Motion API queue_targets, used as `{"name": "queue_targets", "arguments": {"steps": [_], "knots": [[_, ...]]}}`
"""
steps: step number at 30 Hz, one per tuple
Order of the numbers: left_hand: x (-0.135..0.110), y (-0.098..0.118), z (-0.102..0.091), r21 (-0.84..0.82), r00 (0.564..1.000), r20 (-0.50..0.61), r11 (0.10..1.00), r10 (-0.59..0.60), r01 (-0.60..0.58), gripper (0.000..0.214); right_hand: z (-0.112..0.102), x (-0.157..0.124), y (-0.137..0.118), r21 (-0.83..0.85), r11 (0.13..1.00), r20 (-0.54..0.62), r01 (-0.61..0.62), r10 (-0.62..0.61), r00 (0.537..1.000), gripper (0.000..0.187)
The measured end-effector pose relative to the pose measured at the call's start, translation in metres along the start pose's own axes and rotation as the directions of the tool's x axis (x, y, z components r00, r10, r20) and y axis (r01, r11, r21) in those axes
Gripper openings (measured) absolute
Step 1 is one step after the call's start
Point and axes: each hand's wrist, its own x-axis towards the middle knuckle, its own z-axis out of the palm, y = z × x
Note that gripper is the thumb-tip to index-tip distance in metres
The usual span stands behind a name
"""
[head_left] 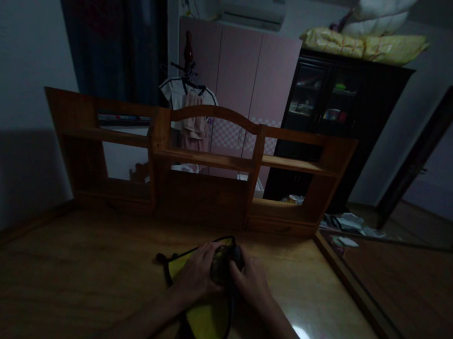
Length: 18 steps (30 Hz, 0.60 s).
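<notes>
A yellow bag-like item with black edging (208, 322) lies on the wooden bed board or tabletop (108, 265). Over its upper part, both hands come together around a dark, rounded, partly shiny object (220, 265). My left hand (199, 271) curls around this object's left side. From the right, my right hand (251, 276) closes on a black part (237, 256) beside it, thumb pressed on top. Dim light and the fingers hide what kind of object it is and whether it is joined to the yellow item.
A wooden shelf unit (211, 159) stands along the far edge. At the left is a wall (11, 118), and a raised wooden rail (360, 299) runs down the right side. Hanging clothes, a pink wardrobe (234, 79) and a dark cabinet (371, 123) are beyond.
</notes>
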Motion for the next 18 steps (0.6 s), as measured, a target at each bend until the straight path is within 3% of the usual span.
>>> {"name": "queue_targets", "arguments": {"steps": [2, 6, 8, 11, 18], "knots": [[0.000, 0.001, -0.002, -0.007, 0.999, -0.010, 0.999, -0.033, 0.032, 0.079, 0.000, 0.002, -0.002, 0.234, 0.971, 0.030, -0.048, 0.042, 0.999, 0.044], [0.001, 0.004, -0.004, -0.002, 0.998, -0.045, 0.999, -0.054, 0.054, 0.078, -0.003, 0.004, -0.010, 0.609, 0.759, 0.229, -0.228, 0.107, 0.968, 0.044], [0.001, 0.003, -0.004, 0.007, 0.997, -0.039, 0.998, -0.059, 0.059, 0.078, -0.005, 0.005, -0.011, 0.651, 0.697, 0.281, -0.301, 0.147, 0.948, 0.043], [0.000, 0.001, -0.003, 0.017, 0.996, -0.007, 0.996, -0.088, 0.088, 0.080, -0.003, 0.006, -0.007, 0.657, 0.682, 0.262, -0.320, 0.191, 0.946, 0.045], [0.000, -0.003, 0.001, -0.039, 0.970, 0.121, 0.975, -0.211, 0.217, 0.082, 0.005, 0.010, 0.005, 0.579, 0.788, 0.161, -0.210, 0.142, 0.977, 0.041]]}}
